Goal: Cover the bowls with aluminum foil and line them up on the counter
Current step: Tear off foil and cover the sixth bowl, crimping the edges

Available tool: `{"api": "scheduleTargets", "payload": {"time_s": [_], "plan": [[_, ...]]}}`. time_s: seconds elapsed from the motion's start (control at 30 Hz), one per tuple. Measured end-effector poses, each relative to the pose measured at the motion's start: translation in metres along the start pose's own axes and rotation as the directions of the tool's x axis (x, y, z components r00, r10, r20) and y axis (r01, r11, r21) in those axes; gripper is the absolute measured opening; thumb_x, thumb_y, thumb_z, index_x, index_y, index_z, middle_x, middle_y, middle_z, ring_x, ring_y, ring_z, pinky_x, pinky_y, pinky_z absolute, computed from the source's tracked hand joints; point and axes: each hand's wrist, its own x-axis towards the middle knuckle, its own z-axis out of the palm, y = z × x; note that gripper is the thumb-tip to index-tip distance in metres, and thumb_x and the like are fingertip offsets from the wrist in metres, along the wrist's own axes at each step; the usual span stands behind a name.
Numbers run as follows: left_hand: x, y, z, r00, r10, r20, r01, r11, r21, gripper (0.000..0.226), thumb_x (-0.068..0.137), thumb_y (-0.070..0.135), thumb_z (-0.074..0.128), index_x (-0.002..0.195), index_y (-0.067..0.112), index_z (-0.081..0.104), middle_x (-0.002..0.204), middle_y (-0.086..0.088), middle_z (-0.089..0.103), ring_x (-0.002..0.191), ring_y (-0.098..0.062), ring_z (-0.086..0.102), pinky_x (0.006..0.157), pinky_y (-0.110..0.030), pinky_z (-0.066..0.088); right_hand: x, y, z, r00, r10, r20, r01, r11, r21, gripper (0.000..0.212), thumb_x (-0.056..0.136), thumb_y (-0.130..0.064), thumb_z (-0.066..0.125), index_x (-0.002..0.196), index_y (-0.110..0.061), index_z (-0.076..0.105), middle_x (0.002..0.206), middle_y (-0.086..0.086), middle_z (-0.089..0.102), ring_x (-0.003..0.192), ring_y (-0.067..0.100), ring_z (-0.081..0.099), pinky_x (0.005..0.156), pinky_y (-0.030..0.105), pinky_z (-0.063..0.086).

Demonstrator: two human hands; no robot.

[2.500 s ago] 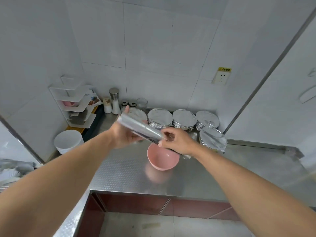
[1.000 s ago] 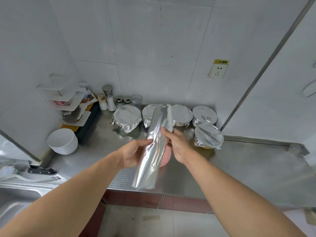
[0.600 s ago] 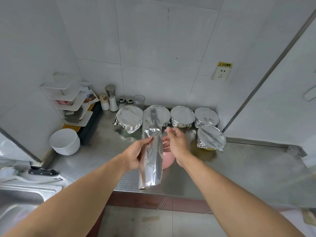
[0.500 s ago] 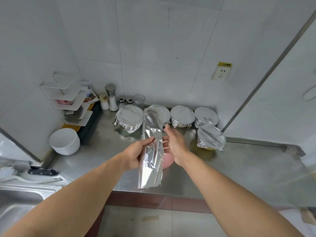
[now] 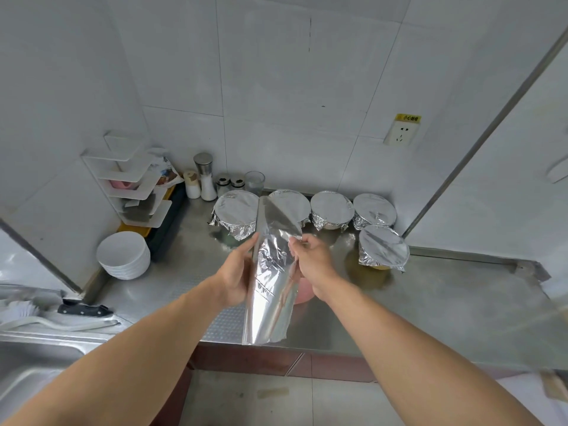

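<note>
You've peeled more foil free: your left hand (image 5: 236, 272) grips the foil roll (image 5: 270, 290), right hand (image 5: 312, 259) pinches its loose edge above the pink bowl (image 5: 302, 295).

A white corner rack (image 5: 130, 182) stands at the counter's far left corner. Just right of it along the wall are a small white shaker (image 5: 191, 188), a steel-topped grinder (image 5: 205, 176), two small jars (image 5: 229, 182) and a glass (image 5: 254, 182). In front of the rack sits a stack of white bowls (image 5: 123, 255). Nearer, left of that stack, a knife (image 5: 82, 309) and a brush (image 5: 46, 321) lie beside the sink (image 5: 27, 364). High on the wall, well right of the rack, is a socket (image 5: 401, 134).
</note>
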Motion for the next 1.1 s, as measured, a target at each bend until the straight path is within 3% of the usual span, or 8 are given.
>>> {"api": "scheduleTargets", "payload": {"time_s": [0.17,0.33,0.43,0.53,0.73,0.9,1.0,1.1], "plan": [[-0.004,0.003,0.001,0.999,-0.016,0.040,0.020,0.996,-0.086,0.080,0.092,0.069,0.054,0.137,0.004,0.063,0.142,-0.024,0.059,0.133,-0.042,0.055,0.120,-0.056,0.033,-0.003,0.000,-0.003,0.999,-0.012,0.035,0.013,1.000,-0.014,0.036,0.101,-0.026,0.062,0.094,0.009,0.059,0.064,-0.004,0.058,0.057,0.009,0.051,0.064,0.028,0.043],[0.003,0.005,-0.005,1.000,-0.011,0.007,0.012,0.987,-0.158,0.078,0.091,0.071,0.055,0.129,0.004,0.070,0.136,-0.025,0.063,0.125,-0.043,0.061,0.113,-0.057,0.041,-0.003,-0.004,-0.016,1.000,0.004,0.028,-0.005,0.999,0.031,0.028,0.101,-0.026,0.062,0.093,0.000,0.063,0.068,-0.003,0.059,0.057,0.010,0.052,0.055,0.026,0.041],[0.002,0.011,-0.002,1.000,0.001,0.020,0.002,0.992,-0.124,0.071,0.096,0.066,0.049,0.100,0.002,0.080,0.106,-0.023,0.073,0.089,-0.035,0.075,0.081,-0.041,0.061,-0.003,-0.004,-0.026,0.999,-0.003,0.050,0.002,1.000,0.031,0.023,0.103,-0.026,0.059,0.085,-0.012,0.061,0.067,-0.001,0.055,0.055,0.013,0.047,0.049,0.024,0.035],[0.000,0.016,-0.002,0.998,0.038,0.047,-0.031,0.990,-0.139,0.072,0.101,0.059,0.043,0.085,0.001,0.081,0.074,-0.015,0.072,0.052,-0.025,0.069,0.047,-0.025,0.055,-0.002,-0.005,-0.034,0.999,-0.003,0.053,0.000,0.999,0.046,0.025,0.103,-0.025,0.059,0.081,-0.014,0.059,0.066,-0.001,0.053,0.056,0.014,0.046,0.046,0.021,0.037],[0.005,0.015,-0.016,1.000,-0.003,0.031,0.010,0.979,-0.204,0.071,0.091,0.068,0.058,0.123,0.007,0.073,0.121,-0.018,0.069,0.102,-0.036,0.071,0.085,-0.049,0.060,0.005,-0.002,-0.049,1.000,-0.021,0.020,0.020,0.999,0.040,0.023,0.100,-0.026,0.063,0.083,-0.011,0.060,0.064,-0.004,0.054,0.056,0.012,0.047,0.058,0.027,0.037],[-0.003,0.021,-0.013,1.000,0.019,0.007,-0.018,0.993,-0.117,0.058,0.099,0.056,0.051,0.102,0.003,0.075,0.070,-0.014,0.068,0.047,-0.023,0.066,0.041,-0.025,0.052,0.006,-0.001,-0.058,0.999,-0.034,0.032,0.035,0.999,-0.008,0.025,0.102,-0.026,0.060,0.082,-0.012,0.056,0.058,-0.009,0.051,0.054,0.009,0.042,0.057,0.025,0.035],[0.006,0.017,-0.027,0.998,0.057,-0.013,-0.058,0.989,-0.135,0.070,0.084,0.060,0.072,0.139,0.017,0.065,0.107,-0.009,0.070,0.075,-0.026,0.071,0.060,-0.037,0.060,0.009,0.002,-0.059,0.998,-0.036,0.041,0.036,0.999,0.004,0.024,0.102,-0.024,0.060,0.084,-0.009,0.057,0.058,-0.009,0.050,0.053,0.010,0.043,0.056,0.025,0.035],[0.001,0.015,-0.028,1.000,-0.008,-0.029,0.003,0.990,-0.139,0.053,0.091,0.055,0.064,0.126,0.015,0.072,0.093,-0.008,0.075,0.074,-0.026,0.074,0.074,-0.041,0.059,0.014,0.005,-0.062,0.999,-0.031,0.028,0.031,0.999,0.014,0.026,0.101,-0.023,0.062,0.090,0.000,0.060,0.058,-0.009,0.053,0.051,0.007,0.047,0.058,0.025,0.036]]}}
